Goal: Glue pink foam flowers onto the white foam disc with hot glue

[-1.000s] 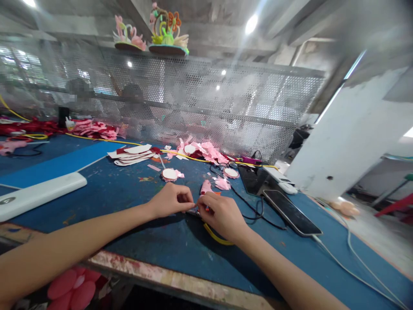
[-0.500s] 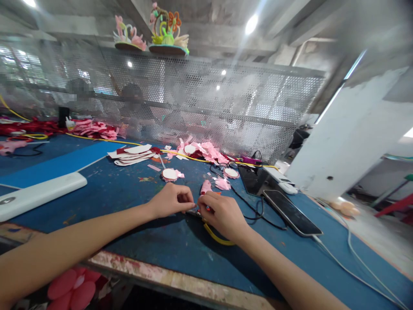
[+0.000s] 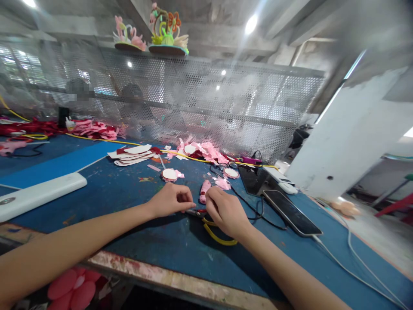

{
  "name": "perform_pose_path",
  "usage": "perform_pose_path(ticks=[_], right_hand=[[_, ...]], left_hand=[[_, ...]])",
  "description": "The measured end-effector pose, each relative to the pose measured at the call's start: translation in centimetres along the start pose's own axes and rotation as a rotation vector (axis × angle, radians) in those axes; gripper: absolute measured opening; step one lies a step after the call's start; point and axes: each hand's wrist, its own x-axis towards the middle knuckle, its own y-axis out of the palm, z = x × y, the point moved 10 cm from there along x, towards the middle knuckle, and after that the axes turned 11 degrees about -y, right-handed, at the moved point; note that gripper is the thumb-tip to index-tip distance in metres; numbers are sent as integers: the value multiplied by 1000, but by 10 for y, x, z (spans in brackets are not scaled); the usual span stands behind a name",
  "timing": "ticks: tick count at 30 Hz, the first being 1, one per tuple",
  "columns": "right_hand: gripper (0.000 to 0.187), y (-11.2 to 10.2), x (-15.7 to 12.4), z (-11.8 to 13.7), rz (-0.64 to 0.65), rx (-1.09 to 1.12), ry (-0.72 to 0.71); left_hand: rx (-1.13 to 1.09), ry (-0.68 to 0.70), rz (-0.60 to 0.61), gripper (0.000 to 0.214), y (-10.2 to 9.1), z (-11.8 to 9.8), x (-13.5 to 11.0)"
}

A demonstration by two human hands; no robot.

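Note:
My left hand (image 3: 171, 200) is closed in a pinch just above the blade end of a pair of scissors (image 3: 215, 236). Whatever its fingertips hold is too small to make out. The scissors, with yellow handles, lie on the blue table near its front edge. Over their handles hovers my right hand (image 3: 227, 213), fingers curled and tips out of sight; whether it touches the scissors I cannot tell. A pink roll (image 3: 204, 189) lies just beyond my right fingers. Farther off are a white disc with pink edging (image 3: 169, 174) and a similar disc (image 3: 231, 173).
A phone (image 3: 292, 213) with a white cable lies at the right, beside a black cord (image 3: 258, 213). Pink scraps (image 3: 208, 151) and stacked white pieces (image 3: 132, 154) sit at the back. A long white device (image 3: 41, 196) occupies the left. Perforated metal panel (image 3: 209, 103) stands behind.
My right hand has moved slightly to the right, away from my left fingertips, uncovering more of the scissors and the pink roll. My left hand has stayed nearly still.

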Motion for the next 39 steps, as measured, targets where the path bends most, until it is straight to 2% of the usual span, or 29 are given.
perform_pose_path(ticks=[4,10,12,14,16,19,21,23,25,27,30,32,36,37,39], right_hand=[[27,-7,0,-4,-74,-34,-8],[35,-8,-1,-3,-104,-39,-37],[36,-7,-1,-2,-97,-30,-52],[32,-7,0,-2,-96,-2,-65],[22,-10,0,-8,-125,33,-43],[19,-14,-1,-24,-173,60,48],[20,-12,-2,-36,-168,51,98],[21,-6,-3,-47,-131,26,126],[25,6,-6,-56,-48,3,162],[29,24,-10,-65,86,7,215],[30,46,-17,-71,256,39,264],[29,44,-16,-71,259,40,271],[16,15,-8,-61,162,20,222],[10,11,-8,-57,196,24,214],[5,14,-15,-49,350,53,215]], left_hand=[[0,-5,-6,19,-2,0,0],[26,2,-10,21,2,-1,0],[99,41,-24,21,-7,-5,3],[243,91,-99,19,-31,-6,9],[385,62,-287,20,-75,6,17],[455,-90,-523,21,-144,45,27],[460,-132,-527,22,-164,72,33],[444,-152,-494,21,-169,95,38],[408,-174,-455,14,-166,112,41],[355,-203,-448,7,-164,122,42],[229,-248,-493,7,-167,128,41],[110,-276,-542,11,-173,132,39],[-218,-345,-644,12,-182,144,32],[-320,-367,-660,10,-182,148,30],[-533,-406,-673,7,-179,156,27]])
